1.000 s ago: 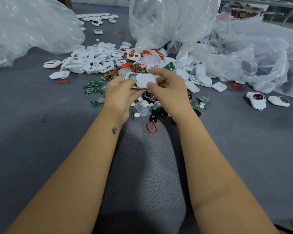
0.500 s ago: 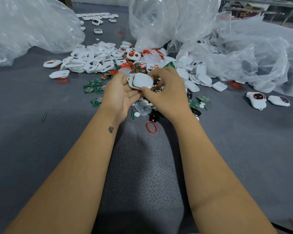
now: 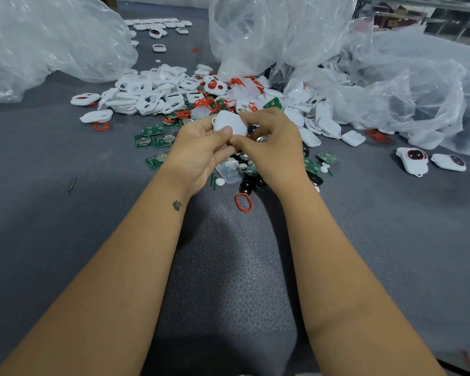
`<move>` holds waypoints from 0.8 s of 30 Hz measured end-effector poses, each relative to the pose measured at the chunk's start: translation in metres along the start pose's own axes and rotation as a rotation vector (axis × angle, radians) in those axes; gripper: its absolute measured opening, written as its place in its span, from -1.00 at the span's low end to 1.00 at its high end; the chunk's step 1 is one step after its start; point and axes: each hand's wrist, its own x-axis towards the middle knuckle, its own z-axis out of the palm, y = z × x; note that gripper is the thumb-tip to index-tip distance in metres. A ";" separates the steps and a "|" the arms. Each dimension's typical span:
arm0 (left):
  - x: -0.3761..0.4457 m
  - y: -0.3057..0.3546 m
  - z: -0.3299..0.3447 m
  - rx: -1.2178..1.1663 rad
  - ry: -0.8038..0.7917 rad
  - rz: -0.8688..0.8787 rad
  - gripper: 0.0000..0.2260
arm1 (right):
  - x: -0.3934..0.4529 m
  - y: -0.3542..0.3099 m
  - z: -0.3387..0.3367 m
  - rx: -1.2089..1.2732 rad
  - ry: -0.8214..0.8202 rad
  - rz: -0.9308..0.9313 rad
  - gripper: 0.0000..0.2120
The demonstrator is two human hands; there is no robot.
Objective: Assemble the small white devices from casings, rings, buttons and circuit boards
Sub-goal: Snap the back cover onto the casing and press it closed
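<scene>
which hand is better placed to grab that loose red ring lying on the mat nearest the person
Probably the right hand. The red ring lies just below it, on the inner side of the right wrist. The left hand is farther off. Both hands now grip the white casing, so one must let go.

place: prob. assembly workshop | evidence: bulk casings [image 3: 147, 96], circuit boards [image 3: 152, 139], plastic bags [image 3: 52, 42]

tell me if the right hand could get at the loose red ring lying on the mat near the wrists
Probably yes, but not freely: the red ring lies bare on the grey mat just beside the right wrist, nothing over it. The right hand and left hand both hold the white casing, so it must let go first.
</scene>
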 end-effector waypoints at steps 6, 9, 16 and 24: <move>-0.003 0.001 0.002 -0.019 0.012 0.067 -0.79 | -0.001 -0.006 0.000 0.255 0.047 0.138 -0.87; -0.003 0.000 0.004 -0.021 -0.026 0.079 -0.71 | 0.001 -0.004 0.001 0.364 0.071 0.212 -0.89; -0.003 0.002 0.006 -0.115 -0.079 0.081 -0.77 | 0.002 -0.003 0.000 0.484 0.023 0.225 -0.86; -0.004 0.001 0.003 0.014 -0.007 0.113 -0.78 | 0.000 -0.007 -0.002 0.476 0.013 0.189 -0.82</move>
